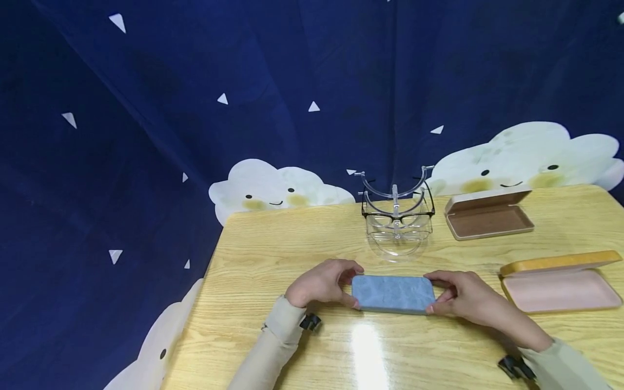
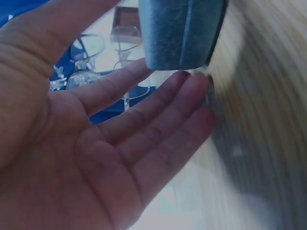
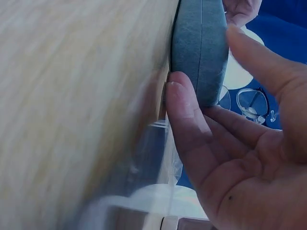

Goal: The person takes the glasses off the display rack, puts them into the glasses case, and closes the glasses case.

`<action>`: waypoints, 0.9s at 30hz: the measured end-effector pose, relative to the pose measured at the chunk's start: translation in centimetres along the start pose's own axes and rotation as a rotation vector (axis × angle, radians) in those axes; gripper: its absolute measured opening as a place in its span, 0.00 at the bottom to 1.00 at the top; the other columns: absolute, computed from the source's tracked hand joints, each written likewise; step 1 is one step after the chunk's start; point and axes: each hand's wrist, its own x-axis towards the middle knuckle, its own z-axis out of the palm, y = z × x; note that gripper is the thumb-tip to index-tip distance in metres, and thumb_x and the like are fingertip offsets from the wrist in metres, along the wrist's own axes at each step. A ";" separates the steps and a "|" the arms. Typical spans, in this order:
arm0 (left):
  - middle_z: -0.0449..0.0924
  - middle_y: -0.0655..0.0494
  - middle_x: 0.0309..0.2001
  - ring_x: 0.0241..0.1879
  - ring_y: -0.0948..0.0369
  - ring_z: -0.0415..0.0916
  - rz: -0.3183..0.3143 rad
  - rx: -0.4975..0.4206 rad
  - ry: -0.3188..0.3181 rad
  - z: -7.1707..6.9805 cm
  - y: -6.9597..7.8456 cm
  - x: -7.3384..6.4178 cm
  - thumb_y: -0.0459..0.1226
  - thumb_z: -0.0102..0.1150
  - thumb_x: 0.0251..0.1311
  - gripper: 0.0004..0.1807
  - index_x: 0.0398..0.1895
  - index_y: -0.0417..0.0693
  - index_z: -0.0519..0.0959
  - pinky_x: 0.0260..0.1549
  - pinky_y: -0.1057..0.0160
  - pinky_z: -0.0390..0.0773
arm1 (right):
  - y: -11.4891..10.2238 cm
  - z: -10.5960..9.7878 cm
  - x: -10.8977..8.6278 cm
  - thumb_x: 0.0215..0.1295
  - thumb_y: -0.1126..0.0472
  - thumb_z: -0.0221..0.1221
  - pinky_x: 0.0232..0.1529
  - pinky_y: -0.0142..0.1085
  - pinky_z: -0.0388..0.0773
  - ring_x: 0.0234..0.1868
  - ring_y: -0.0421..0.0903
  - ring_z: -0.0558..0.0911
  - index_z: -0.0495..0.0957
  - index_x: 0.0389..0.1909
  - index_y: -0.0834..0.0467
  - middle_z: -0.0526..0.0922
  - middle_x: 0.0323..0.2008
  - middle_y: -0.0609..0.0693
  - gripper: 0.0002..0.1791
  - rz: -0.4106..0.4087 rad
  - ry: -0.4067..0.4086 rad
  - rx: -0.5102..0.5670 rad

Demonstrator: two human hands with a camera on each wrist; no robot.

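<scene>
A closed blue glasses case (image 1: 392, 294) lies lengthwise between both hands, at or just above the wooden table; I cannot tell whether it touches the wood. My left hand (image 1: 327, 283) holds its left end, thumb at the near corner and fingers at the far one. In the left wrist view, that end of the glasses case (image 2: 177, 36) shows a seam, and the left thumb tip is out of frame. My right hand (image 1: 468, 298) pinches the right end. The right wrist view shows the thumb and fingers on either side of the glasses case (image 3: 201, 48).
Behind the case stands a clear display rack (image 1: 395, 206) bearing black-framed glasses (image 1: 397, 217) and another pair lower down. To the right lie an open brown-lined case (image 1: 489, 219) and an open orange case (image 1: 560, 290) with pink lining. A dark blue curtain (image 1: 292, 65) hangs behind the table (image 1: 273, 238).
</scene>
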 end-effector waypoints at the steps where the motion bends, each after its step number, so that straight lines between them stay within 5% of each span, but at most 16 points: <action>1: 0.85 0.54 0.58 0.55 0.61 0.84 -0.006 -0.014 0.015 -0.1 0.0 0.0 0.48 0.83 0.50 0.39 0.66 0.50 0.78 0.58 0.65 0.82 | 0.0 -0.1 0.0 0.56 0.49 0.77 0.32 0.28 0.80 0.29 0.31 0.84 0.76 0.65 0.70 0.92 0.45 0.55 0.42 0.004 0.010 -0.006; 5: 0.84 0.49 0.61 0.58 0.55 0.84 -0.004 -0.086 0.143 -0.4 -0.1 0.1 0.51 0.75 0.60 0.38 0.71 0.48 0.74 0.59 0.59 0.84 | -0.1 -0.7 0.1 0.63 0.47 0.73 0.29 0.29 0.80 0.32 0.30 0.83 0.79 0.62 0.67 0.89 0.53 0.61 0.35 0.012 0.098 -0.027; 15: 0.81 0.48 0.62 0.58 0.49 0.84 0.058 -0.327 0.495 -1.9 0.9 1.8 0.43 0.67 0.69 0.33 0.76 0.53 0.69 0.56 0.57 0.87 | -0.9 -2.9 1.3 0.70 0.57 0.68 0.31 0.27 0.83 0.33 0.25 0.84 0.76 0.62 0.64 0.89 0.49 0.63 0.24 -0.068 0.378 -0.005; 27: 0.84 0.47 0.57 0.54 0.52 0.87 0.090 -0.376 0.605 -2.3 1.6 3.3 0.37 0.67 0.69 0.27 0.71 0.49 0.75 0.52 0.62 0.88 | -1.1 -3.8 2.9 0.69 0.70 0.65 0.33 0.24 0.84 0.33 0.28 0.85 0.73 0.68 0.64 0.87 0.49 0.68 0.27 -0.164 0.516 0.091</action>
